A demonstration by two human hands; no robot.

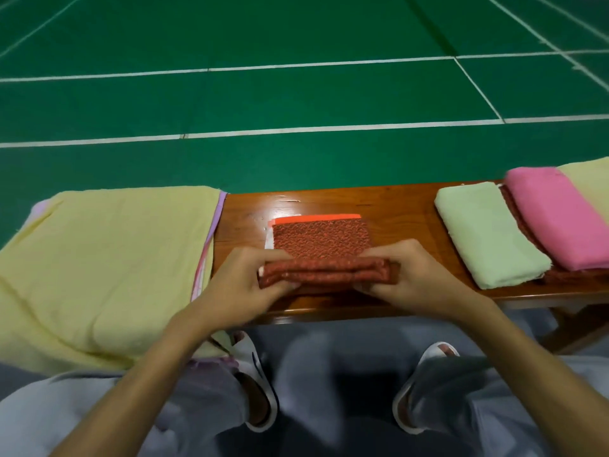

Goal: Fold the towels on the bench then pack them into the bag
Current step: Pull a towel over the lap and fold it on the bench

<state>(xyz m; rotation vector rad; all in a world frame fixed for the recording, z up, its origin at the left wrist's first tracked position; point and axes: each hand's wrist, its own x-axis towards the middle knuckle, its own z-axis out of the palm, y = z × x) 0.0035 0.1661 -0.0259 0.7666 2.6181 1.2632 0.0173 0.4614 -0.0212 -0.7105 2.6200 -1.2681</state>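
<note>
Where the green court floor (296, 100) fills the upper half, white lines cross it. A large yellow towel (99, 265) lies spread over the left end of the worktop (395, 206), hiding the wood there and hanging over the near edge. Lilac and pink edges show from under it, too little to identify.

The worktop runs out of view at the right. There a folded pink towel (557, 219) and a folded pale green towel (484, 235) lie side by side on a dark red cloth (566, 277) that is mostly hidden. Beyond the pink one, a pale yellow cloth (590, 183) is cut off by the frame.

In the middle lies the red-brown towel (321, 242), its near edge raised in a thick fold. The left hand (237, 285) pinches the fold's left end and the right hand (418, 278) its right end, with fingers curled round it and the tips partly hidden by cloth.
</note>
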